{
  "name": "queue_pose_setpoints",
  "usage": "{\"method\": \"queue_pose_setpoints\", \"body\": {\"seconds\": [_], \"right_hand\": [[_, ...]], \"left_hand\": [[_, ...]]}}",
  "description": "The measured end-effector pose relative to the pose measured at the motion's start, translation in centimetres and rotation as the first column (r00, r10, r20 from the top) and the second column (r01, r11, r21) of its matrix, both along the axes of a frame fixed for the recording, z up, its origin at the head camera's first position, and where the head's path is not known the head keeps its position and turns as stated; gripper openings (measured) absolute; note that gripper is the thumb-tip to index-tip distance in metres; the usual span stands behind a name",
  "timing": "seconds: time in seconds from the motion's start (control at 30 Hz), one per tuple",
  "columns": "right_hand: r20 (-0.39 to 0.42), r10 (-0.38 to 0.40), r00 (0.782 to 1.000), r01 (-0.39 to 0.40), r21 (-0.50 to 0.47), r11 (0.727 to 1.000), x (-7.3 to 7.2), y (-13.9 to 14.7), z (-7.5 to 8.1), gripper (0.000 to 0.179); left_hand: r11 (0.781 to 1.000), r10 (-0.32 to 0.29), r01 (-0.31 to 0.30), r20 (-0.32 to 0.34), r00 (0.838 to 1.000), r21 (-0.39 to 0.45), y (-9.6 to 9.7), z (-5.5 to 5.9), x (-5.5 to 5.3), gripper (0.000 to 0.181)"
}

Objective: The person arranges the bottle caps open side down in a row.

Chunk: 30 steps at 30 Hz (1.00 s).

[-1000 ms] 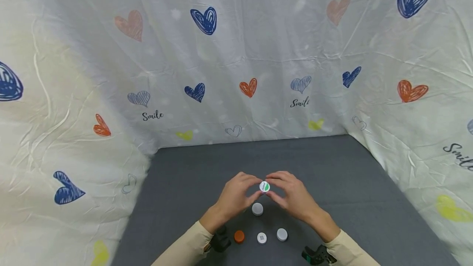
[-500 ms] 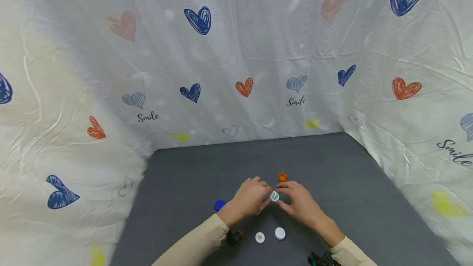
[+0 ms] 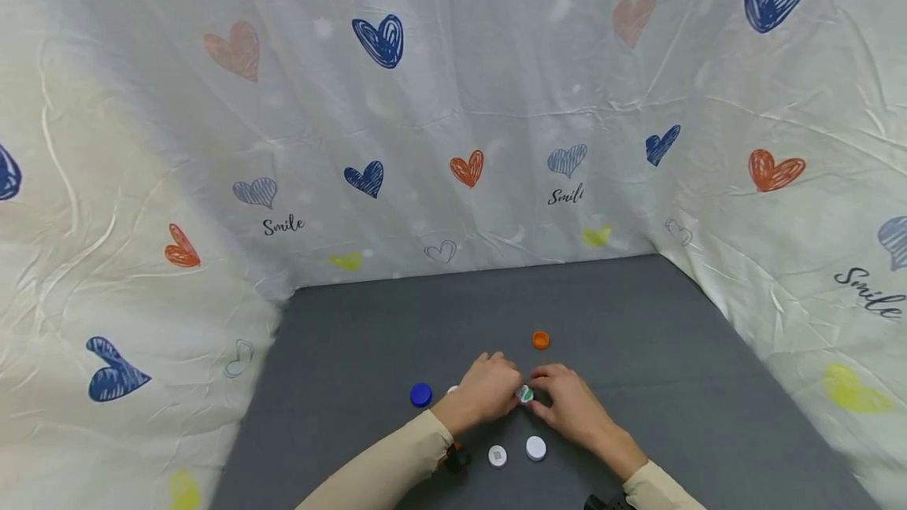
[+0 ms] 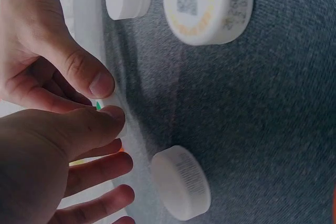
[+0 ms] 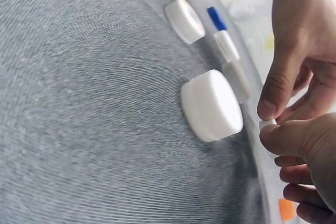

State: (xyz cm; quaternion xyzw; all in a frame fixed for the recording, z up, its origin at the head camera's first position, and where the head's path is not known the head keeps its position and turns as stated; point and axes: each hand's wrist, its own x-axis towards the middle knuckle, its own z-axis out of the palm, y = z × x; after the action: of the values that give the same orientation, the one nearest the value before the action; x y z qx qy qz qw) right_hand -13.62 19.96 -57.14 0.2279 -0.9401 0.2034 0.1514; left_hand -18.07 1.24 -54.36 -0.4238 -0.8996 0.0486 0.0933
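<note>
A small white bottle cap with a green print (image 3: 524, 394) is between the two hands in the head view. My left hand (image 3: 485, 392) pinches it from the left. From the right, my right hand (image 3: 572, 408) pinches it with thumb and fingers. In the left wrist view the thumbs lie close together over the cap (image 4: 119, 124), covering most of it. Only a white sliver of the cap (image 5: 266, 124) shows in the right wrist view. Just beyond the hands lies an orange cap (image 3: 541, 340), its hollow side up.
White caps (image 3: 497, 456) (image 3: 535, 449) lie nearer the body on the grey cloth (image 3: 397, 329). At the left are a blue cap (image 3: 421, 394) and a white cap (image 3: 452, 389) half hidden by the left hand. The left wrist mostly covers another orange cap (image 3: 457, 445).
Both hands have come nearer the body with the printed cap and slightly right. The cap's top is more tilted. The far orange cap and the blue cap have come into sight.
</note>
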Motion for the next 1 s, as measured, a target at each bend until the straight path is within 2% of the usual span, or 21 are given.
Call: {"method": "queue_pose_setpoints", "body": {"seconds": [0.27,0.53,0.63,0.73,0.9,1.0], "right_hand": [[0.048,-0.003,0.999,0.003,0.003,1.0,0.2,-0.1,-1.1,0.023],[0.062,0.012,0.998,-0.013,0.012,1.0,0.1,0.3,-0.8,0.025],[0.082,0.006,0.997,-0.009,0.039,0.999,-0.4,0.8,-0.2,0.027],[0.08,-0.01,0.997,0.005,0.061,0.998,-1.3,1.6,0.8,0.03],[0.035,-0.06,0.998,0.057,0.083,0.995,-3.1,2.7,2.2,0.035],[-0.004,-0.076,0.997,0.076,0.089,0.993,-4.1,3.2,2.7,0.035]], "left_hand": [[0.999,0.006,-0.006,0.0,1.0,-0.031,0.0,-0.8,0.4,0.015],[1.0,0.018,-0.017,0.048,0.999,-0.02,0.0,-0.8,0.2,0.016],[0.999,0.036,-0.033,0.085,0.996,-0.04,0.0,-0.1,-0.5,0.018],[0.997,0.058,-0.052,0.112,0.992,-0.05,0.2,0.9,-1.6,0.019],[0.996,0.085,-0.082,0.136,0.987,-0.026,0.8,2.5,-3.4,0.024],[0.994,0.107,-0.107,0.156,0.982,-0.005,1.4,3.0,-4.4,0.032]]}}
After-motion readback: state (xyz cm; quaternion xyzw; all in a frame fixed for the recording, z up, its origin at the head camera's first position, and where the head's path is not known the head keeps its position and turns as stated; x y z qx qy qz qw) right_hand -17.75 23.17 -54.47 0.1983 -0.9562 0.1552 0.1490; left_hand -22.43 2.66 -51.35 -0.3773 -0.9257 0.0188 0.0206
